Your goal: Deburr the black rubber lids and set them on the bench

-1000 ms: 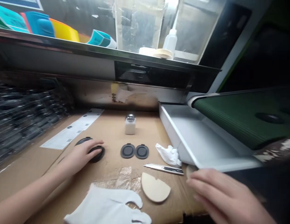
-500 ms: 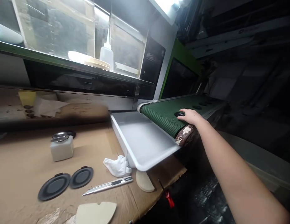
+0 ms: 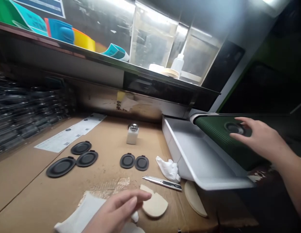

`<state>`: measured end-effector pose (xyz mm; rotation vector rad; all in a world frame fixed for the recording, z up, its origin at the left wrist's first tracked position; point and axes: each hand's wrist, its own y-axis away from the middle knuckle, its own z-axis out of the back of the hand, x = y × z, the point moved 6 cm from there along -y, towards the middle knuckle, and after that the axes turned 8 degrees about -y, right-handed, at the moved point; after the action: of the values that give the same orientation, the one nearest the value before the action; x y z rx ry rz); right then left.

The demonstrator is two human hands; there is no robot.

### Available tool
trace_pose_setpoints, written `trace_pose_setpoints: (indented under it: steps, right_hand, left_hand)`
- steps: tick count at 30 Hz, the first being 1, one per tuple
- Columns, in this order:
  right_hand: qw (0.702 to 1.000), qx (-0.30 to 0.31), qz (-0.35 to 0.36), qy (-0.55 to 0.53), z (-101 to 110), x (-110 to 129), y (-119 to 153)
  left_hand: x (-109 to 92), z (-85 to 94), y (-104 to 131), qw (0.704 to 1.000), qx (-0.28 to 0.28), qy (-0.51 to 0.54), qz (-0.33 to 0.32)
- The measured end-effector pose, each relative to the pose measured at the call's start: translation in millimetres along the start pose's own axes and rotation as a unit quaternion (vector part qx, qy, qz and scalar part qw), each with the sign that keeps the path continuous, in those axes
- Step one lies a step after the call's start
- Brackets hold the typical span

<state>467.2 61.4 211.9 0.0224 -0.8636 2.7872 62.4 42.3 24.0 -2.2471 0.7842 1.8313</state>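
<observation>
My right hand is over the green conveyor belt, thumb and fingers closed around the edges of a black round piece, which is blurred. Low in the view, my left hand hovers above the cardboard with its index finger stretched out and no object seen in it. Beside it are a white cloth and a cream pad with a notch. A pair of black round lids with small tabs lies farther in, and several more such lids lie to the left.
A grey-white tray sits under the belt's end. Near it are a crumpled white cloth, a utility knife and a half-round cream pad. A white pump bottle stands at the back. Stacked clear plastic fills the left.
The view has swung left, bringing more lids, a printed strip and the stacked plastic into sight. My left hand has come in from below. My right hand stays at the belt with the black piece.
</observation>
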Motion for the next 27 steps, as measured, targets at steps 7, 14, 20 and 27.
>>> trace_pose_setpoints:
  steps: [7, 14, 20, 27]
  right_hand:
    - [0.925, 0.082, 0.284, -0.237, -52.0, 225.1, 146.6]
    - [0.929, 0.179, 0.193, -0.260, -121.3, 241.7, 192.7]
    - [0.909, 0.187, 0.176, -0.328, -132.2, 239.7, 194.1]
    - [0.889, 0.054, 0.218, -0.398, -108.1, 254.3, 200.6]
  left_hand:
    - [35.3, -24.8, -17.4, 0.946, -0.015, 0.307, 0.098]
    - [32.9, 12.2, -9.4, 0.928, -0.142, 0.333, 0.087]
    - [34.4, 24.4, -12.6, 0.928, -0.098, 0.357, 0.055]
    - [48.3, 28.0, -19.2, 0.924, -0.062, 0.374, 0.040]
